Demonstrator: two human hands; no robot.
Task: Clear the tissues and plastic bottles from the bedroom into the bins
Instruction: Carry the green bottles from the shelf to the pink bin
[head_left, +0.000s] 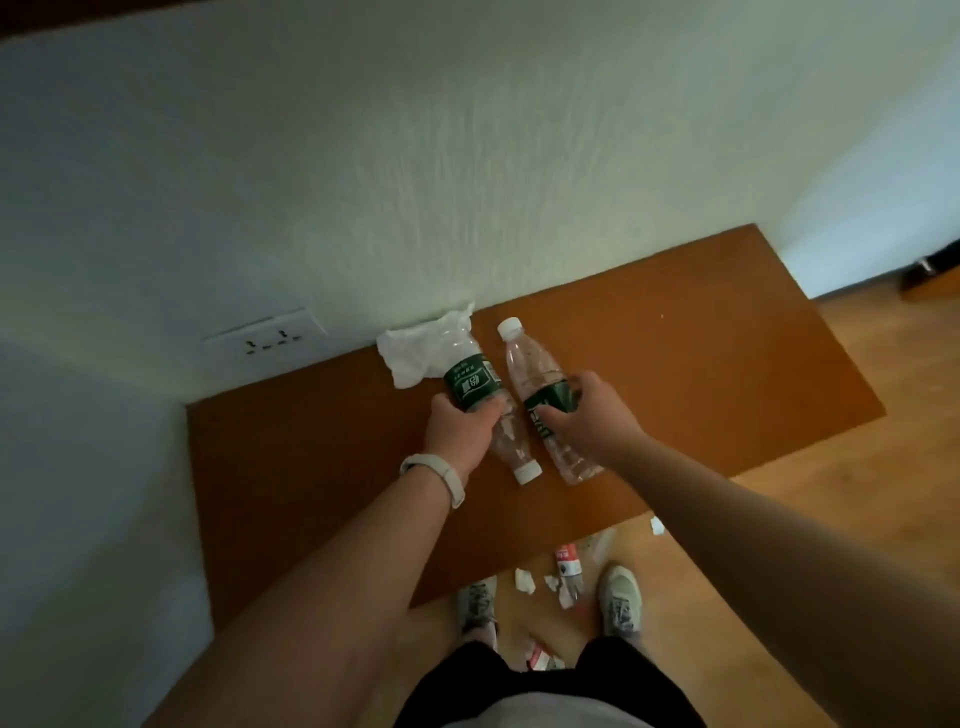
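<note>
Early in the clear-up: the left hand (460, 431) wraps its fingers round one green-labelled bottle (467, 382) and the right hand (587, 415) round the second bottle (530, 364), both on the wooden desk (675, 353). A crumpled tissue (415, 353), floor tissues (524, 579) and a red-labelled bottle (569, 564) remain; no bin shows.

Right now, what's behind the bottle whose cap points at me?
A crumpled white tissue lies behind the far end of that bottle, by the wall. Whether it reaches under the bottle is unclear; the left hand covers its middle.
</note>
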